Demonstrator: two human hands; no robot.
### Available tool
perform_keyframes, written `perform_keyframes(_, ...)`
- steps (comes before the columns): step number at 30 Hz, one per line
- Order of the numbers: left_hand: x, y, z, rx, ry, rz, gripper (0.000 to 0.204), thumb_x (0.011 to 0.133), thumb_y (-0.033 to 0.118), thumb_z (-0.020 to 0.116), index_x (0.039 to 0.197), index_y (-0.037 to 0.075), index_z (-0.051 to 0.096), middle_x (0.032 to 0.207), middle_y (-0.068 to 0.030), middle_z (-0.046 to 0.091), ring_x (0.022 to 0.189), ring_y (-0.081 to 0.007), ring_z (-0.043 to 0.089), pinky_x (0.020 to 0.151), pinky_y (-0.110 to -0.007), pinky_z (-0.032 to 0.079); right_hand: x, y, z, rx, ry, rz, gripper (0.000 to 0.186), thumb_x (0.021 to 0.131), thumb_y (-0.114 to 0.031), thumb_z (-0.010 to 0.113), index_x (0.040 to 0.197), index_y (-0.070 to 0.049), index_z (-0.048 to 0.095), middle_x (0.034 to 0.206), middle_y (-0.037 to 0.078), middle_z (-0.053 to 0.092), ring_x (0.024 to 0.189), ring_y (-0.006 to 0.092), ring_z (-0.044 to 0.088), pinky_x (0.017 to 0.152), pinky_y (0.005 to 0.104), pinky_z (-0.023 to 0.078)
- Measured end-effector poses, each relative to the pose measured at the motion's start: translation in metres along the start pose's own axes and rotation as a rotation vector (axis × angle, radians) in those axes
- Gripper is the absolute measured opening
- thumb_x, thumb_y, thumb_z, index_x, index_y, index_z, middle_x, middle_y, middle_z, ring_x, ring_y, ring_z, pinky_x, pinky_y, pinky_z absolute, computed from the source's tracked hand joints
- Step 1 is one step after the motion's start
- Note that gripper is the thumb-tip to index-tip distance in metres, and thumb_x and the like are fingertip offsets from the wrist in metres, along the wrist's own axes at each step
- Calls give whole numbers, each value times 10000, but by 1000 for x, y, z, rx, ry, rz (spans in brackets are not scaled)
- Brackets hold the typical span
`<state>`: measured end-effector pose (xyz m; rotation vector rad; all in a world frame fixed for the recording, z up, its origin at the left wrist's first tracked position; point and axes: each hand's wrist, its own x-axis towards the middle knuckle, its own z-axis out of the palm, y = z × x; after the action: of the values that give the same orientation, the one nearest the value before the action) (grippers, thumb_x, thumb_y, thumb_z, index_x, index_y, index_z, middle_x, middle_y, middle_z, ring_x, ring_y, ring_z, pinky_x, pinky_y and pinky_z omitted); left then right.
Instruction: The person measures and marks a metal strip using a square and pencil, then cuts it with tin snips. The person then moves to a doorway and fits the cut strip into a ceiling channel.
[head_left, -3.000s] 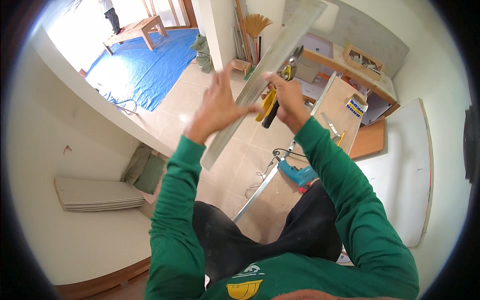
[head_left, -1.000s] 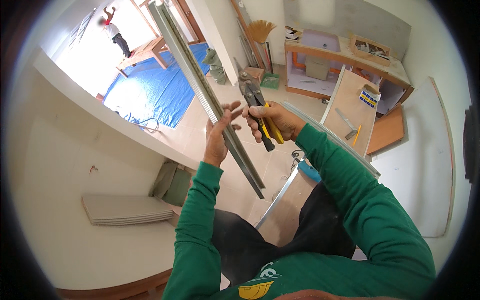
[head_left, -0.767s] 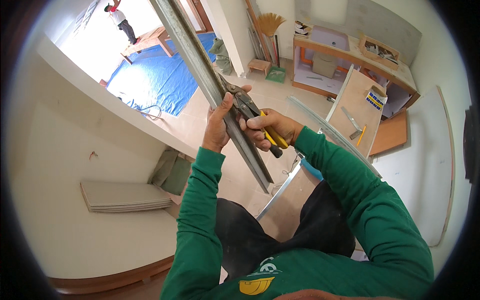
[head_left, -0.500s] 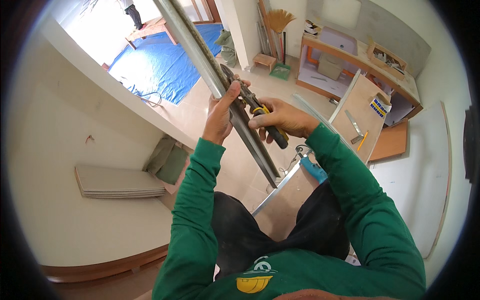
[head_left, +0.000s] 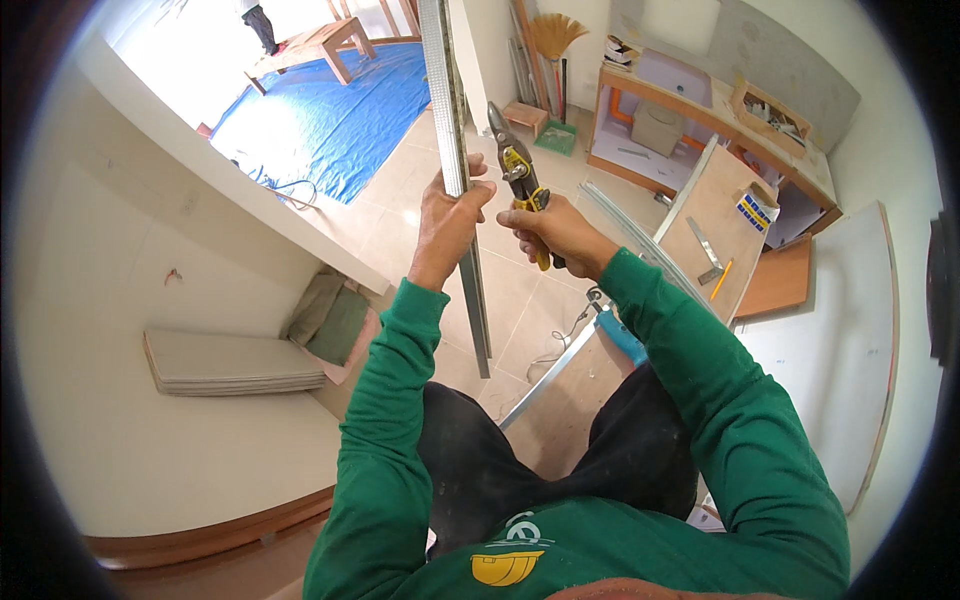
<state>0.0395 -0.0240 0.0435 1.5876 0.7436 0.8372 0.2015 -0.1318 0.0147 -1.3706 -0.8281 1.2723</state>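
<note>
A long metal channel (head_left: 441, 90) stands nearly upright in the picture, its lower end hanging over the floor in front of my knees. My left hand (head_left: 450, 222) is closed round its middle, thumb across the near face. Just to the right, my right hand (head_left: 557, 232) grips a pair of aviation snips (head_left: 517, 172) with yellow and black handles. The jaws of the snips point up and away, apart from the channel. Part of the handles is hidden inside my right palm.
At right, a board-topped bench (head_left: 722, 215) carries a metal square (head_left: 706, 250), a yellow pencil (head_left: 722, 280) and a small box (head_left: 757, 207). A blue power tool (head_left: 625, 338) lies by my right knee. Stacked boards (head_left: 235, 362) lie left; a blue tarp (head_left: 330, 130) covers the far floor, where another person (head_left: 260, 28) stands.
The channel has swung from a slant to nearly upright. The snips have come away from it, moving right, and their jaws now point upward.
</note>
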Motion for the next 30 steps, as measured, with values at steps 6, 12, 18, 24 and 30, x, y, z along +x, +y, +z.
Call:
perform_keyframes(6, -7, 0, 13, -4, -40, -10, 504, 934, 212, 760, 1383, -9, 708, 1074, -115, 773, 798, -142, 644, 759, -319, 553, -2, -12, 10, 27, 47, -36, 226, 996, -249, 788, 984, -72, 649, 734, -2, 581, 580, 107, 577, 511, 300, 481)
perform_keyframes(12, -12, 1, 23, 47, -50, -14, 523, 932, 203, 761, 1391, -40, 701, 1104, -95, 752, 858, -144, 655, 764, -319, 551, 0, 1, 16, -94, 189, -156, 253, 1044, -259, 731, 1058, -13, 674, 806, 33, 640, 646, 125, 625, 538, 307, 499)
perform_keyframes(18, -12, 5, 26, -210, -124, -165, 495, 948, 178, 771, 1392, -30, 702, 1105, -76, 737, 901, -139, 656, 796, -308, 545, 12, 15, 22, -83, 273, -573, 247, 1033, -182, 702, 1124, 47, 677, 985, 147, 735, 800, 210, 678, 734, 383, 565)
perform_keyframes(24, -18, 8, 35, -349, 18, -118, 636, 949, 131, 764, 1541, -6, 577, 1423, -86, 667, 1007, -131, 676, 822, -284, 551, 5, -2, 11, -193, 285, -337, 235, 1008, -161, 700, 1131, 38, 683, 904, 98, 715, 759, 174, 686, 647, 340, 556)
perform_keyframes(30, -20, 8, 22, -314, -114, -72, 560, 949, 121, 754, 1470, -40, 624, 1133, -88, 741, 847, -118, 627, 766, -285, 542, -23, -36, 23, -49, 136, -155, 246, 1019, -202, 703, 1142, 10, 695, 879, 65, 700, 680, 119, 633, 550, 273, 493)
